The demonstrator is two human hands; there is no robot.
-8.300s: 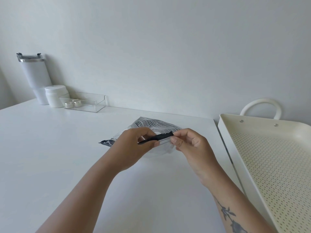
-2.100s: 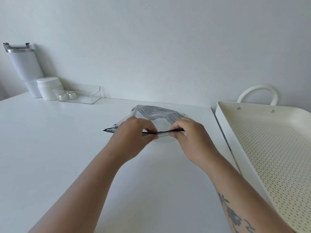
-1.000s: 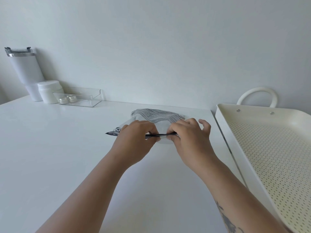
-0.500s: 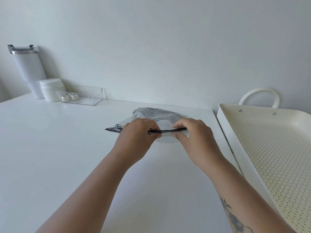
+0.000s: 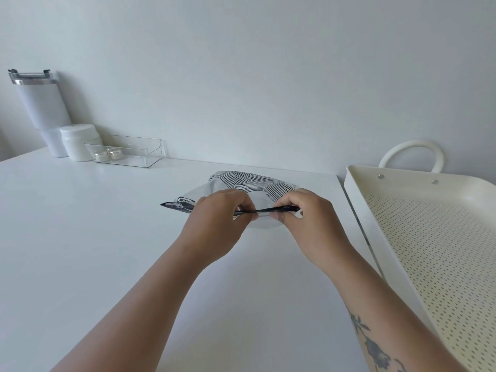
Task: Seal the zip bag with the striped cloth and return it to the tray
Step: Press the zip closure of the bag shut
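Note:
A clear zip bag [image 5: 264,196] with a black zip strip lies on the white table, near its far edge. Inside it sits a black-and-white striped cloth [image 5: 252,182]. My left hand [image 5: 217,218] pinches the black strip left of its middle. My right hand [image 5: 308,218] pinches the same strip toward its right end. The strip's left end pokes out past my left hand; my hands hide the bag's near part. The cream perforated tray [image 5: 357,200] with a loop handle stands to the right, with nothing in it.
At the back left stand a white tumbler [image 5: 41,108], a white jar [image 5: 79,142] and a clear plastic box [image 5: 128,154] with two small round things. The wall rises right behind the table. The tray's long edge runs close to my right arm.
My hands stay on the zip strip, shifting slightly along it; a second ago my right fingers were spread, now they pinch the strip. The bag stays in place.

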